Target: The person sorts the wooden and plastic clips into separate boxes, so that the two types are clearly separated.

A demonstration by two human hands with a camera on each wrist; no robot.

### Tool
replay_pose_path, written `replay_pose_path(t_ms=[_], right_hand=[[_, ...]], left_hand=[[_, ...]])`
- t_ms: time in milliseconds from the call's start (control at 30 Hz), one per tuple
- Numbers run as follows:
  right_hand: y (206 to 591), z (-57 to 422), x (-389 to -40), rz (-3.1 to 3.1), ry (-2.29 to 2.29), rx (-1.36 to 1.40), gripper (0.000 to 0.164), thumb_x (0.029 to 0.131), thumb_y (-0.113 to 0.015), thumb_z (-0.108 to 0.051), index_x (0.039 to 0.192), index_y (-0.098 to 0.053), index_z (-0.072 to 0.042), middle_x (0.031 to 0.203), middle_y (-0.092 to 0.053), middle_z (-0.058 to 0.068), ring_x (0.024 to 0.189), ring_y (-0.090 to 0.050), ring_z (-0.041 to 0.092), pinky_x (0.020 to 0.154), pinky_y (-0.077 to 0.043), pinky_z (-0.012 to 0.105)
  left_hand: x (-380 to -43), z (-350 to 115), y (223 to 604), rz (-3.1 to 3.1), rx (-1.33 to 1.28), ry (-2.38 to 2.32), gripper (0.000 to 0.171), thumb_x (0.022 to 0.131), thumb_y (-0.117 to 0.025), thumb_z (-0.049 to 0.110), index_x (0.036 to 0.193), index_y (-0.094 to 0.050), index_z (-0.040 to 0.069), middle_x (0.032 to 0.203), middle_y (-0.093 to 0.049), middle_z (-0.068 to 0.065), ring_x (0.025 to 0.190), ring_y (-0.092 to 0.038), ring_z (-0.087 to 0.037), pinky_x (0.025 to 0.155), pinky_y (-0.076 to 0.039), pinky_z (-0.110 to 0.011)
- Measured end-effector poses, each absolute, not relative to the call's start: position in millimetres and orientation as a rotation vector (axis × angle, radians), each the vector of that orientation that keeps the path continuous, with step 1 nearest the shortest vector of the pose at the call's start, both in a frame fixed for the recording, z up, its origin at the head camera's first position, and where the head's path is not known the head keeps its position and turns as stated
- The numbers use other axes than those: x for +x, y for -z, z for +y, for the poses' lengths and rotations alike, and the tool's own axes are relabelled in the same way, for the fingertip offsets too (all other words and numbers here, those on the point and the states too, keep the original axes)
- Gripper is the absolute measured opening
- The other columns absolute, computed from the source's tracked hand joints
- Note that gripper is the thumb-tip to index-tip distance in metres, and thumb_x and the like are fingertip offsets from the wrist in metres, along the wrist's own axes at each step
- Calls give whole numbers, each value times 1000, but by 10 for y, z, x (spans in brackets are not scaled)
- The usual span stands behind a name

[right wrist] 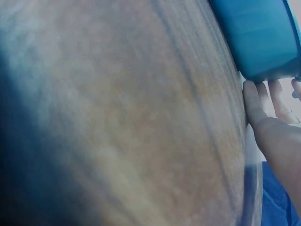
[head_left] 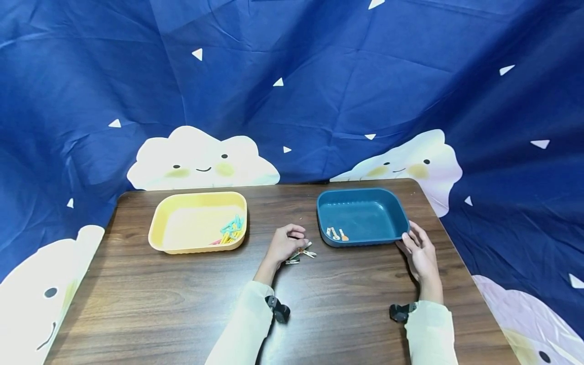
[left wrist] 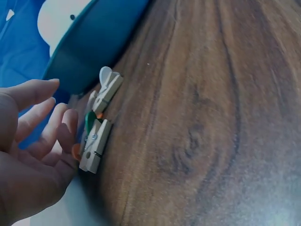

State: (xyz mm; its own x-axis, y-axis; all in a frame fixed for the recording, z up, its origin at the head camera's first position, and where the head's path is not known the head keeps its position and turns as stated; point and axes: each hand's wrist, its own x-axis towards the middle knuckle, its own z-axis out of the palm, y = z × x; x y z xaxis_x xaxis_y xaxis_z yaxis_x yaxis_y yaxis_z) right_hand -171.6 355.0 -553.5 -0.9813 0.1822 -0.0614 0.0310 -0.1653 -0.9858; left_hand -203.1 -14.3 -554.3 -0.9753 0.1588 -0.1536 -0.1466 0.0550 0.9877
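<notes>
My left hand (head_left: 285, 246) is over a small pile of wooden clothespins on the table. In the left wrist view its thumb stands apart from loosely bent fingers, with nothing between them. Close by those fingertips are a clothespin (left wrist: 95, 146) with a metal spring and one with a white piece (left wrist: 108, 89); green and orange bits show among them. My right hand (head_left: 422, 256) touches the front right corner of a dark blue bin (head_left: 365, 241), its fingers nearly straight in the right wrist view. A few clothespins (head_left: 336, 234) with decorated ends lie in that bin's front left corner.
A yellow bin (head_left: 196, 250) stands at the left, holding several blue, yellow and pink clothespins (head_left: 232, 229) in its right part. Both bins sit toward the back edge of the brown wooden table (head_left: 182, 304). Behind it hangs a blue cloth (head_left: 292, 101) with clouds.
</notes>
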Motion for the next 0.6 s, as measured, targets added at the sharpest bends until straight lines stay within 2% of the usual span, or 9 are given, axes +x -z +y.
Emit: replay_pose_path(t_ms=[200,333,600], right_hand=[[5528,3552,-1711,-1959,-2316,-257,61,104,-58,-12,156,-29,0,138,-44,6,126,-47,15,98,-49,22],[5535,3557,-1706,-1955,-2312,-258,60,104,-58,-11,155,-31,0,137,-46,5,127,-47,15,98,-49,23],[5527,3552,-1704,-1961,-2306,-271,61,103,-59,-12,156,-31,0,139,-46,8,129,-46,17,99,-49,23]], left_hand=[[-2035,-114,5584,2220,104,-1918,39,77,-77,-6,114,-66,-8,96,-67,-17,70,-61,-10,66,-53,-21],[-2035,-91,5571,2315,142,-1809,37,78,-77,-5,113,-68,-4,97,-69,-15,71,-62,-9,67,-51,-21],[-2013,-29,5563,2620,149,-1515,28,78,-81,4,105,-74,7,88,-71,-2,69,-60,-5,71,-49,-28]])
